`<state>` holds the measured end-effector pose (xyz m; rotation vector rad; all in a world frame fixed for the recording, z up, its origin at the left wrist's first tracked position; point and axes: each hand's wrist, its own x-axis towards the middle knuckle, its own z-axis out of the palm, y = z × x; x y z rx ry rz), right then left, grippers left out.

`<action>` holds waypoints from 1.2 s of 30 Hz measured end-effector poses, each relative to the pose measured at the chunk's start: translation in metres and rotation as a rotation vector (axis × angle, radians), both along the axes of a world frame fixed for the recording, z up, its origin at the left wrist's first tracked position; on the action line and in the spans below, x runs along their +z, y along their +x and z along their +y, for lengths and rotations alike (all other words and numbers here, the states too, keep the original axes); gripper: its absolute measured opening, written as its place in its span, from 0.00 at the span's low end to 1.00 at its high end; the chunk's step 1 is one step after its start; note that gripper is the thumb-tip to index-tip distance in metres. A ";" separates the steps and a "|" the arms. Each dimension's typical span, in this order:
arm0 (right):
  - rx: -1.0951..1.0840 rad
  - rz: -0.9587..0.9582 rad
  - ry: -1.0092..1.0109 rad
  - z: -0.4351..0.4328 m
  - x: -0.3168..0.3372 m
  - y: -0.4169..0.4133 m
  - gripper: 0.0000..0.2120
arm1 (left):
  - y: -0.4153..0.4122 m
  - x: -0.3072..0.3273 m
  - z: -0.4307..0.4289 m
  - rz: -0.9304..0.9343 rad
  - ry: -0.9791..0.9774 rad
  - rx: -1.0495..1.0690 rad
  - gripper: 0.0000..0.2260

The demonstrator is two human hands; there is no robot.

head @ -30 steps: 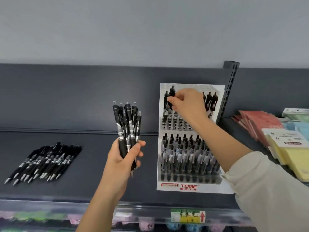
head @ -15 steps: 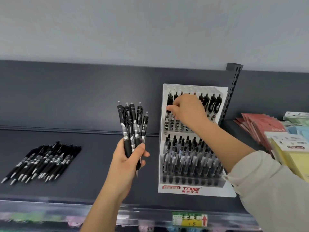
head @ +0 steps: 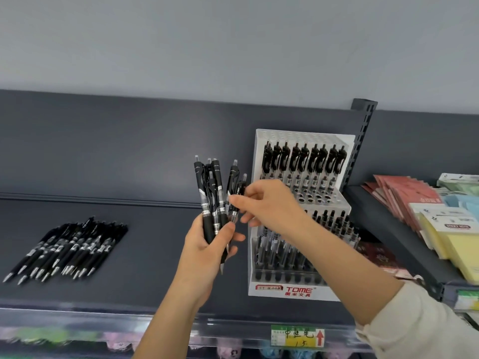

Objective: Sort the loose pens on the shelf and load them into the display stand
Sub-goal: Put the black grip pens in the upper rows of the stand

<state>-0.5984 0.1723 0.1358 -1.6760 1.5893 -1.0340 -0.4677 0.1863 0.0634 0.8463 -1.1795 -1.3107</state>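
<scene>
Head view: left fingers (head: 226, 231) clamp a pen bundle (head: 207, 189), right fingers (head: 235, 200) pinch one pen (head: 241, 187), forearm (head: 337, 251) blocking the display stand (head: 298, 290).

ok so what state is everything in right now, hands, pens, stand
left hand, grips the bundle of pens upright
right hand, pinches the outer pen of that bundle
loose pens, lying flat in a pile on the shelf
display stand, upright; top row full, visible holes below it empty, lower tier stocked

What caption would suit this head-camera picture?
Left hand grips a bunch of pens, right hand pinches one pen, beside the display stand.
</scene>
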 end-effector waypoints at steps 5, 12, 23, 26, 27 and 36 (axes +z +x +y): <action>0.001 -0.085 -0.006 0.005 0.004 -0.002 0.07 | 0.000 0.002 0.002 0.098 0.019 -0.013 0.06; -0.208 -0.289 -0.270 -0.001 0.045 -0.040 0.06 | 0.009 -0.005 -0.010 0.043 0.063 0.132 0.02; -0.343 0.247 -0.410 -0.032 0.039 -0.055 0.08 | 0.015 -0.004 -0.012 0.005 0.005 0.120 0.03; -0.358 0.334 -0.373 -0.038 0.035 -0.056 0.10 | 0.016 -0.003 -0.010 0.009 0.005 0.118 0.03; -0.352 0.376 -0.326 -0.040 0.033 -0.057 0.12 | 0.016 -0.003 -0.010 0.009 0.007 0.118 0.03; -0.318 0.635 -0.140 -0.052 0.022 -0.059 0.18 | 0.016 -0.003 -0.005 0.000 0.031 0.089 0.05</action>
